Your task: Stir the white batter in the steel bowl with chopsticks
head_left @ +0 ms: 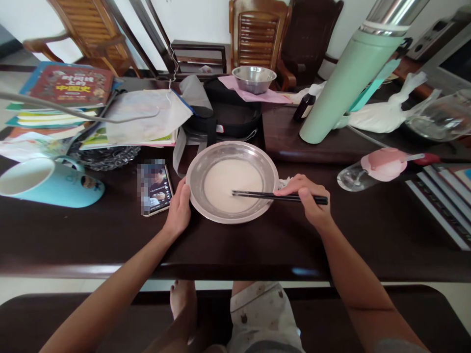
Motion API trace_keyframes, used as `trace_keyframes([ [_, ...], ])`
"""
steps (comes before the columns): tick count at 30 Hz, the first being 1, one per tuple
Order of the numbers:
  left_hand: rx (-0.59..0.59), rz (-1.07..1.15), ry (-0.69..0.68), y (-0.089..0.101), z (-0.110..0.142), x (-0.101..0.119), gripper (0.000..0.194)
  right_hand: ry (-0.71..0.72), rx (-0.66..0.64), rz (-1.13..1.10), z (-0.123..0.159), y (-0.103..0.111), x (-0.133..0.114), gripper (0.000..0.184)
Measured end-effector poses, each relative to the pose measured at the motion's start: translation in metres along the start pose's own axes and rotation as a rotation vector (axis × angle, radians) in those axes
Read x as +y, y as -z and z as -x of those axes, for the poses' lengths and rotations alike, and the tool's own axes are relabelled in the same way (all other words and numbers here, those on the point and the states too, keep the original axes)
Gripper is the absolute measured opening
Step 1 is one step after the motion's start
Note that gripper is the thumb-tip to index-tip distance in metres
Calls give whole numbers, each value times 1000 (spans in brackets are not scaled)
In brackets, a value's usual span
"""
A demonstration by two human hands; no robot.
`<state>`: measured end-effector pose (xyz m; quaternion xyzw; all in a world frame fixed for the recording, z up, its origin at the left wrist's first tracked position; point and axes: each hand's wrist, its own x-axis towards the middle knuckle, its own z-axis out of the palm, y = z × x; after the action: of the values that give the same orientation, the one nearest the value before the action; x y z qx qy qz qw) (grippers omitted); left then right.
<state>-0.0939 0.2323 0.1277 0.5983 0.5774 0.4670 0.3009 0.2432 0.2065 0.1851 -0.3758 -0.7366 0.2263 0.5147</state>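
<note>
A wide steel bowl (196,169) with pale, milky batter (228,184) sits on the dark table in front of me. My left hand (179,210) rests against the bowl's left rim, its fingers curled on the edge. A pair of black chopsticks (272,196) is pinched in my right hand (307,196) at the bowl's right side. The chopsticks lie nearly level, their tips over the middle of the batter.
A phone (156,189) lies just left of the bowl, and a blue mug (47,182) lies further left. Books (66,93) and papers pile at the back left. A green flask (349,73), a small steel bowl (253,78), a pink-lidded bottle (379,166) and bags stand behind and right.
</note>
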Motion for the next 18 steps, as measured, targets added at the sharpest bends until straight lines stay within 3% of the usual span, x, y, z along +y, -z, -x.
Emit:
trace_keyframes([
  [5,2,-9,-8,0,0,1,73,28,-188,18,-2,-4,0,33],
  [11,0,1,-17,0,0,-1,72,0,-5,3,-1,0,0,39],
  [16,0,8,-5,0,0,-1,66,15,-171,-17,-2,-3,-1,35],
  [18,-3,13,-8,0,0,-2,65,9,-154,26,-2,-3,0,33],
])
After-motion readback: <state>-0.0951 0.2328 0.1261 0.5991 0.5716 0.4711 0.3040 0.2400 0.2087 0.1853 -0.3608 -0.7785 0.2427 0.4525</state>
